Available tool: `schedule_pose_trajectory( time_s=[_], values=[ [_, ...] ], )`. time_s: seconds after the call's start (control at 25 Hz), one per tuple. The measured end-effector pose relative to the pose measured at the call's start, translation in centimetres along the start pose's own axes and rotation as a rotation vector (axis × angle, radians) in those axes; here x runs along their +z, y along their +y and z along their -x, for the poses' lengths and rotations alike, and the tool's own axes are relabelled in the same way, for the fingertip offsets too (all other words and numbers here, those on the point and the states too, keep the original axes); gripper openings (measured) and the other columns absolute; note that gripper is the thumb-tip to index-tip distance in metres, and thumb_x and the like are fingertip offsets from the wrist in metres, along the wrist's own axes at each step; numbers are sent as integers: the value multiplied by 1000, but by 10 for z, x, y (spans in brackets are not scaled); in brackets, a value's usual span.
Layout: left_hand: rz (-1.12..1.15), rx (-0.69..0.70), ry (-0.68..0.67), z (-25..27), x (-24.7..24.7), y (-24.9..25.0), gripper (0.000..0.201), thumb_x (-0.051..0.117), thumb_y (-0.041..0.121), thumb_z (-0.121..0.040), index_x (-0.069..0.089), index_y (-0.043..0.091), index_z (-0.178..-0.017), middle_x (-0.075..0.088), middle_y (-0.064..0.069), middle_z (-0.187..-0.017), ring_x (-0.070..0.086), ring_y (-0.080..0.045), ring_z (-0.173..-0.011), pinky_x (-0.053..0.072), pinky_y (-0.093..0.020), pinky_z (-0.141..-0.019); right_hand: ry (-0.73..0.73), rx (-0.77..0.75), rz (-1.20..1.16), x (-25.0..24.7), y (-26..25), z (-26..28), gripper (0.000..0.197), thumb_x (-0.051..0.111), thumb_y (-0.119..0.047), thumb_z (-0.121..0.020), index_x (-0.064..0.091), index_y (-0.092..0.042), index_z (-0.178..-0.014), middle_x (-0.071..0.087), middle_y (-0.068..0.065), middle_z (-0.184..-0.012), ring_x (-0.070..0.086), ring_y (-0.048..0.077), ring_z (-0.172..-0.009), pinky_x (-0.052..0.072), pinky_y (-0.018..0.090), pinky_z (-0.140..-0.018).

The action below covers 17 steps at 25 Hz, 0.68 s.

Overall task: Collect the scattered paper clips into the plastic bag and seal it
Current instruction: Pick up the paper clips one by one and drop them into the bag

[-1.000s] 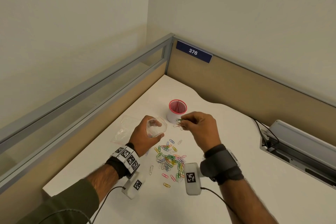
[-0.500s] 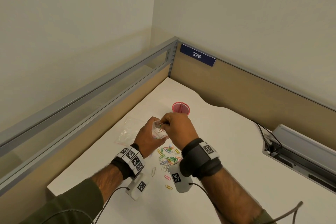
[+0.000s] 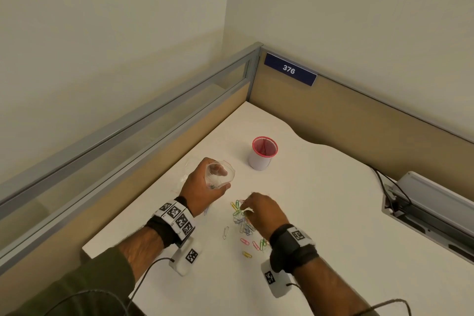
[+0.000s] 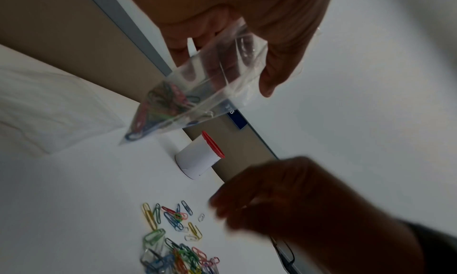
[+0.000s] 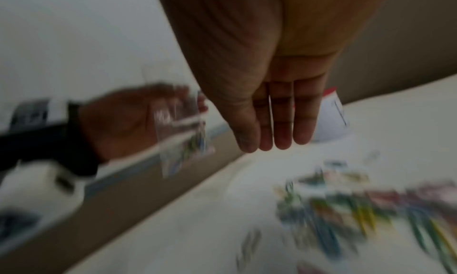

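My left hand (image 3: 205, 187) grips a small clear plastic bag (image 3: 228, 174) above the white desk, its mouth held open and facing up. Several coloured clips (image 4: 160, 102) lie in the bag's (image 4: 210, 79) lower corner. My right hand (image 3: 250, 209) hovers low over the pile of scattered paper clips (image 3: 243, 223) near the desk's front. In the right wrist view its fingers (image 5: 277, 126) are straight, close together and hold nothing. More clips (image 4: 173, 239) lie spread on the desk below the bag.
A white cup with a red rim (image 3: 264, 152) stands just behind the hands. A flat clear plastic sheet (image 3: 183, 174) lies left of my left hand. Beige partition walls (image 3: 359, 120) enclose the desk. A grey cable box (image 3: 431, 205) sits at the right edge.
My right hand carried pinched clips to the bag's mouth, let them go, and has come down and right to the pile. The left hand stays put with the bag.
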<state>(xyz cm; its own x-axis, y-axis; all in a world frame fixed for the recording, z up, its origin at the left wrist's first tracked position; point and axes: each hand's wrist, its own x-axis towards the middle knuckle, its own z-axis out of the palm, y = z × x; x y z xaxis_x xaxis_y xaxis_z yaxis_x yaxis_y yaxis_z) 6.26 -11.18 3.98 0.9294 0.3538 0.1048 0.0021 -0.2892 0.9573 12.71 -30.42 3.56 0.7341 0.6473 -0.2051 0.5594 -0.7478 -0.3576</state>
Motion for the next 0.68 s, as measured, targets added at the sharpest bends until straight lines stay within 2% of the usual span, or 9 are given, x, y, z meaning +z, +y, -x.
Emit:
schedule_pose_trajectory(
  time_s=[0.12, 0.24, 0.32, 0.4, 0.52, 0.68],
  values=[
    [1, -12, 17, 0, -8, -2, 42, 82, 11, -75, 53, 18, -105, 68, 4, -104, 62, -4, -102, 41, 0, -82, -148, -186, 66, 54, -6, 5, 36, 50, -4, -90, 65, -17, -120, 57, 4, -129, 51, 24, -120, 42, 34, -103],
    [16, -5, 25, -3, -11, -4, 41, 83, 12, -75, 54, 19, -104, 68, 5, -104, 62, -7, -104, 43, -3, -86, -200, -341, 211, 78, -2, 15, 39, 51, 2, -88, 63, -14, -121, 53, 8, -133, 50, 30, -118, 45, 42, -101],
    [19, 5, 41, -4, -13, -4, 41, 82, 12, -75, 54, 18, -104, 68, 4, -105, 62, -10, -106, 44, -5, -88, -184, -322, 244, 76, 11, 17, 38, 56, -3, -88, 60, -15, -123, 52, 6, -134, 49, 28, -121, 43, 40, -103],
    [33, 5, 52, -3, -12, -5, 41, 82, 10, -75, 55, 17, -105, 68, 4, -105, 63, -11, -106, 45, -7, -89, -140, -230, 194, 66, 26, 17, 40, 57, -6, -86, 58, -18, -125, 52, 3, -134, 48, 26, -123, 41, 36, -105],
    [40, 8, 52, -1, -8, -5, 42, 82, 10, -76, 54, 16, -106, 68, 2, -105, 63, -13, -105, 44, -4, -86, -64, -134, 100, 54, 34, 30, 45, 50, -1, -88, 58, -21, -127, 54, 0, -127, 49, 22, -118, 44, 32, -101],
    [23, 5, 42, 2, -4, -5, 42, 81, 11, -76, 54, 15, -108, 68, 2, -105, 63, -12, -105, 42, 0, -83, -264, -132, 58, 75, 25, 58, 38, 45, -5, -91, 64, -21, -119, 58, 2, -122, 55, 21, -113, 45, 29, -98]
  ],
)
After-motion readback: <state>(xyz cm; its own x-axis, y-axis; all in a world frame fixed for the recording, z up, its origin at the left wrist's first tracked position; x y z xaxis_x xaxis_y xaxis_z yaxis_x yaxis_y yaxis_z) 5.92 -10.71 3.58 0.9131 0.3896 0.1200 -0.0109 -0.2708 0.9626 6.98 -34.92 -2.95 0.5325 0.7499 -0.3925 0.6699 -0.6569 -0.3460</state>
